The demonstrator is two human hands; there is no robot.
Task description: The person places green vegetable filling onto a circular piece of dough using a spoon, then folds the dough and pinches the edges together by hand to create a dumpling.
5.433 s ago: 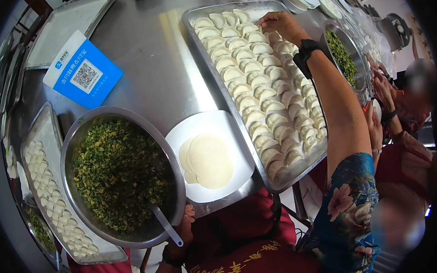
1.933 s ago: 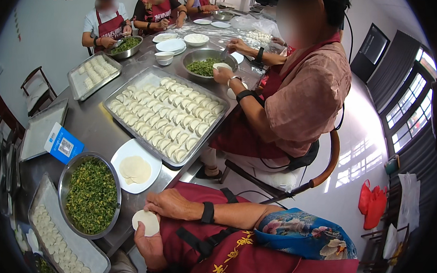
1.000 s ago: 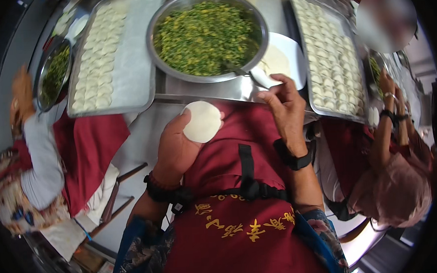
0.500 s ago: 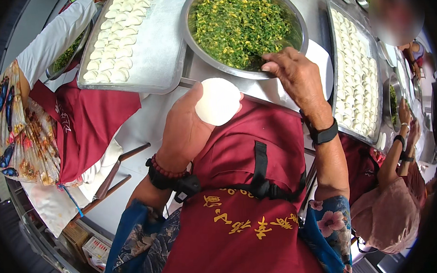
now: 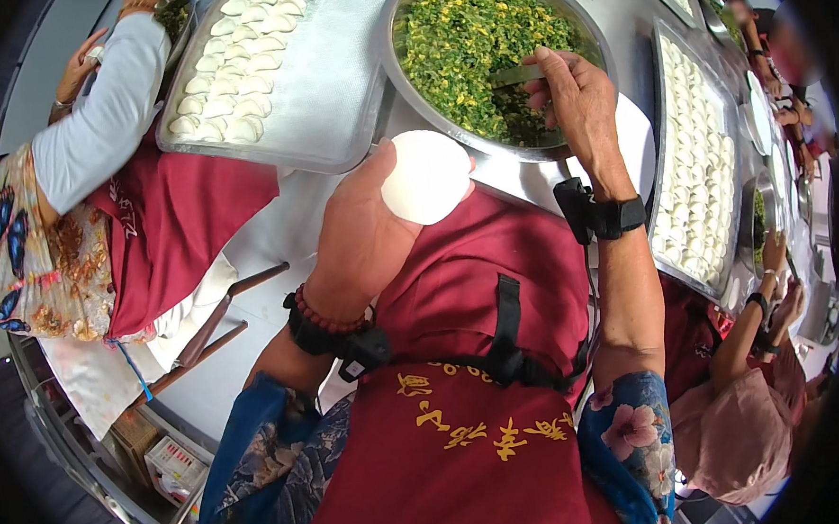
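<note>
In the head view, the left hand [image 5: 366, 236] is turned palm-up just above the person's red apron [image 5: 462, 355], fingers gently cupped, and a round white dumpling wrapper [image 5: 425, 176] lies flat on the fingers, held from beneath with the thumb at its upper left edge. The wrapper sits in front of the near rim of a large metal bowl [image 5: 390, 69] filled with chopped green filling [image 5: 470, 46]. The right hand [image 5: 577, 97] reaches over the bowl's right side, its fingers closed around the handle of a utensil [image 5: 516, 75] whose working end rests in the filling; whether it is a spoon or a flat spreader cannot be told. A black band [image 5: 612, 216] wraps the right wrist, and a black strap with a beaded bracelet circles the left wrist.

Left of the bowl on the steel counter [image 5: 276, 232], a metal tray [image 5: 335, 105] carries rows of folded dumplings [image 5: 229, 73] along its left part. To the right, a second tray [image 5: 665, 154] is packed with dumplings in close rows. A neighbouring person in a white sleeve [image 5: 108, 107] sits at the left, another in pink at the lower right.
</note>
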